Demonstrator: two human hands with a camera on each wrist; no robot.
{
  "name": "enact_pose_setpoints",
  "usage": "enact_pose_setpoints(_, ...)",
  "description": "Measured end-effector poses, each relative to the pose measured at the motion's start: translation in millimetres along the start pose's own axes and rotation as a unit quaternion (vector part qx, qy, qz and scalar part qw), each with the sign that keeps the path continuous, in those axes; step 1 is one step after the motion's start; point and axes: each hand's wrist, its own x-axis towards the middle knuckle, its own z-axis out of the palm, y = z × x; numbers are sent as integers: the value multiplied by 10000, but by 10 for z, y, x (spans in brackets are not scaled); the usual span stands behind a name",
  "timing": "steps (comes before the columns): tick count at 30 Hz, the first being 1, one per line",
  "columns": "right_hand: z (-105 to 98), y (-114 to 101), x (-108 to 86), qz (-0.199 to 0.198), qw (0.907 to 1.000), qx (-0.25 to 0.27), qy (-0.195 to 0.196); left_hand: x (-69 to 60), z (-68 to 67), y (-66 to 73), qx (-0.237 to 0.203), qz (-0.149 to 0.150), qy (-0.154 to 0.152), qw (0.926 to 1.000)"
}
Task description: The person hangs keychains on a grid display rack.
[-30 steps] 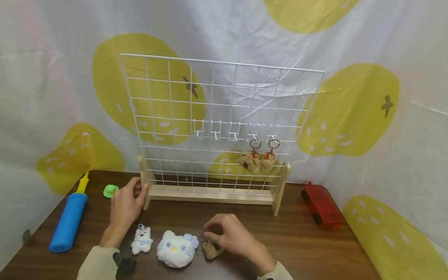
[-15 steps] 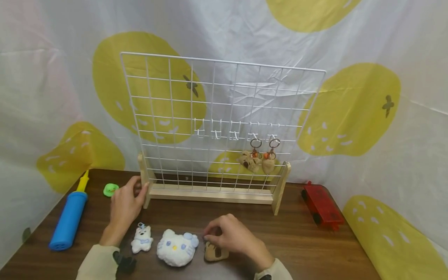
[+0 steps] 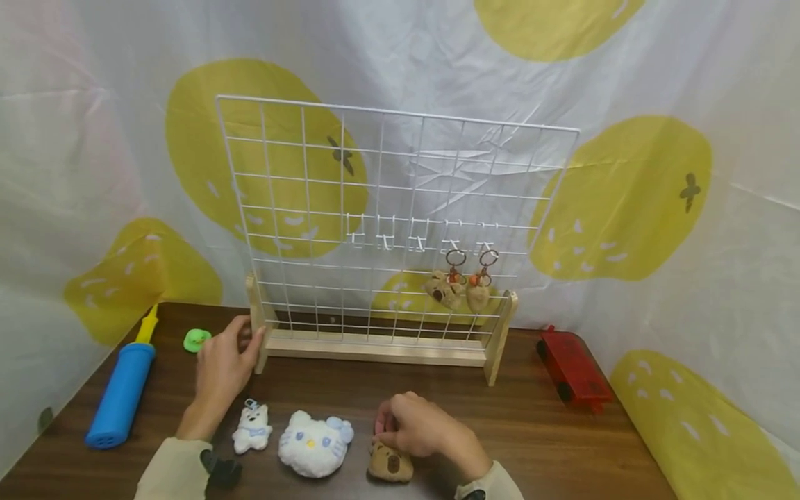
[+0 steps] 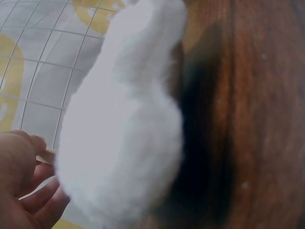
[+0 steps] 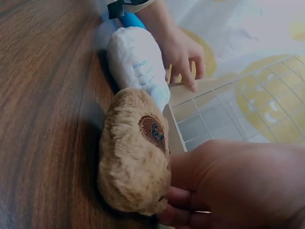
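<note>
A brown plush keychain (image 3: 390,464) with a dark nose lies face-up on the table. At its top edge my right hand (image 3: 421,427) pinches it; its ring is hidden by the fingers. In the right wrist view the brown plush (image 5: 133,157) is large and close, the hand (image 5: 238,183) beside it. My left hand (image 3: 223,361) grips the left wooden leg (image 3: 261,351) of a white wire grid rack (image 3: 400,149). Left of the brown plush sit a white cat-head plush (image 3: 314,444) with a blue bow and a small white bear keychain (image 3: 253,428).
Two brown plush keychains (image 3: 445,288) hang from the rack's right-hand hooks; more white hooks (image 3: 385,239) run to their left. A blue pump (image 3: 121,392) and green duck (image 3: 196,339) are at the left, a red toy-like object (image 3: 575,368) at the right. Curtains (image 3: 662,62) surround the table.
My right hand has shifted slightly right, and the brown plush has turned its face upward and come a little right and nearer. The left hand stays on the rack's leg.
</note>
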Motion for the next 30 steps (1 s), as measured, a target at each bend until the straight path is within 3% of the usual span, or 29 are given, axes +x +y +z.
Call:
enact_pose_setpoints(11, -53, 102, -53, 308, 9982, -252, 449, 7, -3, -3, 16, -73, -84, 9999)
enact_pose_setpoints(22, -100, 112, -89, 379, 9979, -300, 432, 24, 8, -2, 29, -83, -83, 9999)
enact_pose_setpoints(30, -100, 134, -101, -9, 9978, -499, 426, 22, -3, 15, 43, -120, -102, 9999)
